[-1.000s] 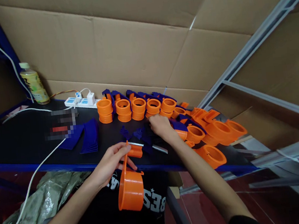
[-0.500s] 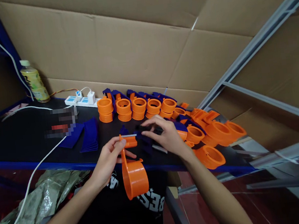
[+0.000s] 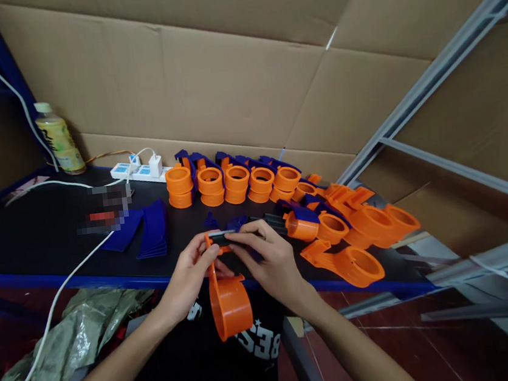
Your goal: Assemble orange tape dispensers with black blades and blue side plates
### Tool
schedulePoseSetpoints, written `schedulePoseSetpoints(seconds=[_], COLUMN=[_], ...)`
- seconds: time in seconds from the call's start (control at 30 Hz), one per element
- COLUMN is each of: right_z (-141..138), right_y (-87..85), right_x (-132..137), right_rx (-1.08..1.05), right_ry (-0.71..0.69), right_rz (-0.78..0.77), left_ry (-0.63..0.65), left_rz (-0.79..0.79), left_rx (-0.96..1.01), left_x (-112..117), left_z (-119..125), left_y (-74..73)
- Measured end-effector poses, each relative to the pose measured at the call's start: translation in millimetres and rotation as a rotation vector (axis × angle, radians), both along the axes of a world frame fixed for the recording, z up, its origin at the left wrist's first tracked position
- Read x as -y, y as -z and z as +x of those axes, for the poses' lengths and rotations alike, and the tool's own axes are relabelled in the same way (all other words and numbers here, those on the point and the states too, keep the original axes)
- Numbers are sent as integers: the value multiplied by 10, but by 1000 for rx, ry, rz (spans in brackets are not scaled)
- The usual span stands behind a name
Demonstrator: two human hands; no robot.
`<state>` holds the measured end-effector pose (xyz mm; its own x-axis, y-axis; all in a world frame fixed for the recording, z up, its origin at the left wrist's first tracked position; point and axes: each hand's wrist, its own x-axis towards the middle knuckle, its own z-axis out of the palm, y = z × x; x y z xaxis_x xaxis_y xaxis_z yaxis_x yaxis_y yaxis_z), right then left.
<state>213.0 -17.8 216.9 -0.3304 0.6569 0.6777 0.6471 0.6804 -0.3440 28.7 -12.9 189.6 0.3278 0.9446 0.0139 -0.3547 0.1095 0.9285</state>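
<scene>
My left hand (image 3: 190, 278) pinches an orange plastic ring holder (image 3: 233, 310) by its upright arm, the wide ring hanging below the fingers. A thin toothed metal strip (image 3: 222, 232) shows along the holder's top. My right hand (image 3: 271, 257) is closed on a small black bar (image 3: 218, 239), which lies against the upper part of the holder beside the metal strip. The bar's right end is hidden by my fingers. Just beyond the hands, small dark blue pieces (image 3: 237, 222) and more black bars (image 3: 276, 222) lie on the black table.
Stacked orange holders with blue plates (image 3: 237, 183) stand in a row at the back; loose orange holders (image 3: 361, 264) lie on the right. To the left are flat blue plates (image 3: 152, 229), a white power strip (image 3: 139, 170), a cable (image 3: 79, 268) and a drink bottle (image 3: 60, 139).
My right hand has moved left and down, bringing the black bar against the top of the orange holder. My left hand keeps its grip nearly in place.
</scene>
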Motion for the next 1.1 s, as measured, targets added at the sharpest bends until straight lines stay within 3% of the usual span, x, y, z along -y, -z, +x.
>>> schedulePoseSetpoints(seconds=[0.27,0.4,0.57,0.8,1.1], right_z=[-30,3,123,57,-45], right_y=[-11,-65,-76,17,86], right_x=[196,174,-220,-1051,-1218], right_rx=[242,218,115,633,642], right_ry=[-90,-182,-107,28,48], right_rz=[150,100,-40,-278,-341], left_ry=[16,6,-80,-57,-43], left_rz=[-54,-118,-200,-230,-282], left_rx=[-10,108,220,248,240], left_x=[71,51,-47,-116,-125], left_z=[38,49,-48,-121,-108], left_y=[15,26,2,-3,16])
